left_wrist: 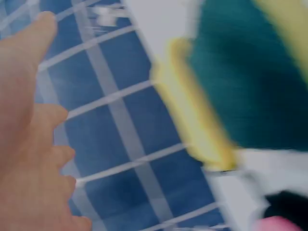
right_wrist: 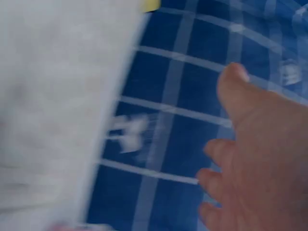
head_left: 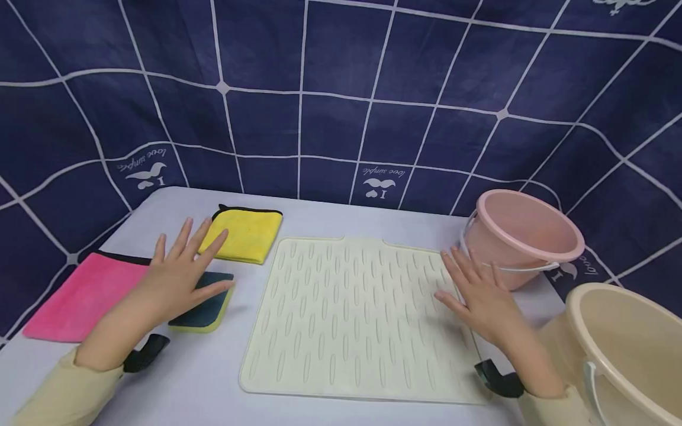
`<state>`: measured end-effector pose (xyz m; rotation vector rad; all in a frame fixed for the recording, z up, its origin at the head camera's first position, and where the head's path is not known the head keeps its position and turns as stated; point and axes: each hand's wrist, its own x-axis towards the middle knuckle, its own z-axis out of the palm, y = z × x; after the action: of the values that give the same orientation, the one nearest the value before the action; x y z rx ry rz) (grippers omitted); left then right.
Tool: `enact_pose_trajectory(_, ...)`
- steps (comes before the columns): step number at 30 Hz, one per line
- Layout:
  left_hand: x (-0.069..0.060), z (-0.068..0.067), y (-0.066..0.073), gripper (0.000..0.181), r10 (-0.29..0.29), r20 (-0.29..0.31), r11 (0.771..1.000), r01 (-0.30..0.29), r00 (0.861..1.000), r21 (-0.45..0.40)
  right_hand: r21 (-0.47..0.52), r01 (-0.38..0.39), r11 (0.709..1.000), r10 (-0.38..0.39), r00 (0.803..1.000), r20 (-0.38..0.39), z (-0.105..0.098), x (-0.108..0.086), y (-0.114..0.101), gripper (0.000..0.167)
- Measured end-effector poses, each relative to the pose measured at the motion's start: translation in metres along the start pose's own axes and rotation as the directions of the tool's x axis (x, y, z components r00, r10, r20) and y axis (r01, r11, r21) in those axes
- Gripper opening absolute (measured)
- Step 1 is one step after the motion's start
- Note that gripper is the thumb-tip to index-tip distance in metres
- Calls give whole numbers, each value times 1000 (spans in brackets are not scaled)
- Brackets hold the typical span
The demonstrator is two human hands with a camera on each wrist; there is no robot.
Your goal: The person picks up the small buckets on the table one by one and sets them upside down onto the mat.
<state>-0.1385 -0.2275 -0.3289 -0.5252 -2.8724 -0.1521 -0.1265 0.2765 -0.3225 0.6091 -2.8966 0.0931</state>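
My left hand [head_left: 181, 275] hovers with fingers spread over the left part of the table, above a dark green and yellow sponge [head_left: 201, 307]. Just beyond its fingertips lies a folded yellow cloth [head_left: 249, 232] with black edging. A pink cloth [head_left: 90, 296] lies to its left, partly covered by the forearm. My right hand [head_left: 487, 299], fingers extended, is over the right edge of a cream ribbed mat [head_left: 341, 319]. Neither hand holds anything. The left wrist view shows the sponge [left_wrist: 240, 82] blurred; the right wrist view shows the mat [right_wrist: 48, 110] beyond the palm.
A pink bucket [head_left: 511, 248] with a white handle stands at the back right. Nearer, a cream bucket [head_left: 586, 343] stands beside the right forearm, cut off by the frame. A dark blue curtain [head_left: 341, 118] with white grid lines hangs behind the white table [head_left: 202, 378].
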Motion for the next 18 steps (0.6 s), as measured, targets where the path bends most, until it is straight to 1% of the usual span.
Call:
enact_pose_trajectory(2,-5,-24,13,92,45,-88,999,-48,995,-25,-16,23,1000,-24,999,-48,-23,-14,-8,75)
enact_pose_trajectory(4,-9,-50,24,93,77,-164,994,-89,983,-65,-30,43,999,-46,995,-94,-48,-30,-14,77)
enact_pose_trajectory(6,-14,-70,33,92,99,-206,987,-123,974,-105,-39,58,998,-63,988,-138,-68,-45,-17,79)
enact_pose_trajectory(8,-19,-83,37,90,117,-222,982,-146,968,-121,-23,65,998,-68,983,-168,-83,-59,-16,81)
enact_pose_trajectory(10,-25,-89,38,89,128,-224,980,-158,966,-120,14,63,998,-60,981,-184,-92,-73,-11,82)
enact_pose_trajectory(12,-30,-90,37,90,122,-217,982,-149,969,-114,48,62,997,-51,978,-202,-96,-85,-4,83)
enact_pose_trajectory(13,-33,-89,38,91,113,-211,983,-140,971,-116,70,64,995,-48,975,-216,-97,-91,1,84)
enact_pose_trajectory(14,-36,-87,38,92,102,-201,984,-129,974,-125,72,56,996,-38,973,-227,-98,-97,5,84)
enact_pose_trajectory(16,-44,-81,39,95,81,-180,980,-112,980,-166,75,51,996,-29,963,-269,-96,-107,14,82)
enact_pose_trajectory(18,-52,-72,41,96,67,-161,968,-103,985,-230,77,52,996,-25,950,-313,-93,-117,23,81)
